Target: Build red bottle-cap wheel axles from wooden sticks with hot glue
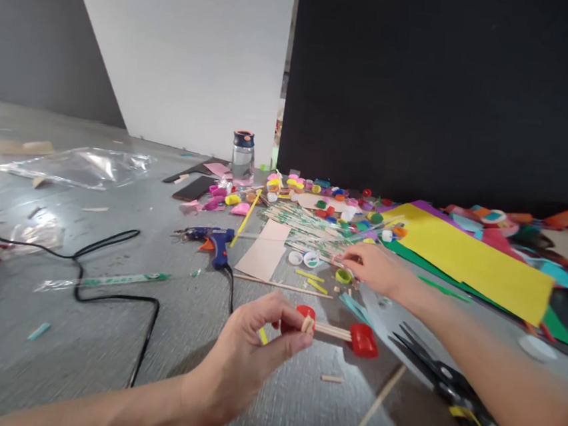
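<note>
My left hand (251, 344) is closed on a small craft piece made of thin wooden sticks (333, 331) with a red bottle cap (364, 342) at either end. It grips the nearer end, thumb and fingers around the short stick ends beside the other red cap (306, 312). Further off, my right hand (376, 267) reaches down at the edge of a heap of paper-wrapped sticks (308, 222). Its fingertips are pinched together, and what lies between them is too small to name. A yellow-green bottle cap (343, 275) sits just below those fingers, and white caps (311, 260) lie to their left.
A blue glue gun (218, 243) lies left of centre, its black cord (153, 321) looping across the table. Open black scissors (442, 372) rest under my right forearm. Yellow sheets (480, 265), many coloured caps (338, 195) and a water bottle (243, 159) stand or lie further back.
</note>
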`<state>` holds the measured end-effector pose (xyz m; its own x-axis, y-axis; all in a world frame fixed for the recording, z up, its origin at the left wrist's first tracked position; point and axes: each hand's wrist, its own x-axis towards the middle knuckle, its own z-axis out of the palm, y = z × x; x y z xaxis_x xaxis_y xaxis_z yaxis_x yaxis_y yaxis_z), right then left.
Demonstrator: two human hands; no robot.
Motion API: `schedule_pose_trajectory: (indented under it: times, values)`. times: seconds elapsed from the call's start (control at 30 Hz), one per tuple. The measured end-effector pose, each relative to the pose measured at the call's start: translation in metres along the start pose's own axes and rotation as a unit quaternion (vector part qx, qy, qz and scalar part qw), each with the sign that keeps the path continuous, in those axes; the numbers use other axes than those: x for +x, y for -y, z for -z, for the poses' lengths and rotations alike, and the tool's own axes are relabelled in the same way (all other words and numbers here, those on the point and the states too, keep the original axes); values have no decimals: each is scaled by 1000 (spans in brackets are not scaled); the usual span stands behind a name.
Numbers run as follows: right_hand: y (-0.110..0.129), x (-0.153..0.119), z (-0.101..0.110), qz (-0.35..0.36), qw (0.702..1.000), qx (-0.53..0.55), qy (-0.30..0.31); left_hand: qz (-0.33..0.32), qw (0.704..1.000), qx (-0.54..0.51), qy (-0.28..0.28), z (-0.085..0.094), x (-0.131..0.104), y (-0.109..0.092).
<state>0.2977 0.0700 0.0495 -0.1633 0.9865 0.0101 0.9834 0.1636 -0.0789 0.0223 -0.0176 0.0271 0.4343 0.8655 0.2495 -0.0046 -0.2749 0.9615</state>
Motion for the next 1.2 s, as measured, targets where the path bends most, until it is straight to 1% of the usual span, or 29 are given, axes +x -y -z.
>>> schedule_pose_trajectory:
  times: [0.13, 0.23, 0.3, 0.37, 0.4, 0.47, 0.53, 0.6, 0.73, 0.83, 0.9, 1.03, 1.1, 1.2]
  values:
    - [21, 27, -5, 46, 999, -8, 9, -65, 997, 30, 26, 0, -2, 0]
    - [24, 43, -12, 44, 999, -21, 11, -72, 997, 22, 5, 0, -2, 0]
    - [21, 50, -17, 36, 999, -28, 6, -62, 998, -11, -25, 0, -1, 1]
    - [16, 53, -20, 32, 999, -29, -5, -44, 995, -73, -45, 0, 1, 2]
    - [14, 53, -21, 32, 999, -27, -11, -26, 992, -110, -47, -1, 2, 3]
    - [11, 50, -21, 36, 999, -18, -24, 29, 983, -178, -41, -1, 5, 4]
    - [13, 41, -18, 48, 998, 0, -37, 80, 971, -223, -42, -1, 8, 3]
    - [20, 28, -11, 68, 996, 29, -51, 106, 963, -241, -60, 0, 11, 2]
    - [45, -8, 5, 123, 985, 99, -66, 115, 961, -238, -77, 2, 13, 0]
    - [56, -30, 12, 159, 978, 121, -56, 111, 964, -228, -83, 3, 13, 0]
    - [54, -39, 14, 166, 978, 119, -45, 102, 965, -222, -93, 4, 14, 0]
    - [34, -55, 18, 139, 984, 108, -28, 74, 967, -213, -119, 7, 17, -1]
    - [26, -70, 20, 133, 985, 108, -8, 64, 968, -210, -121, 8, 18, -1]
    - [25, -100, 18, 152, 981, 118, 39, 54, 970, -203, -120, 8, 19, 0]
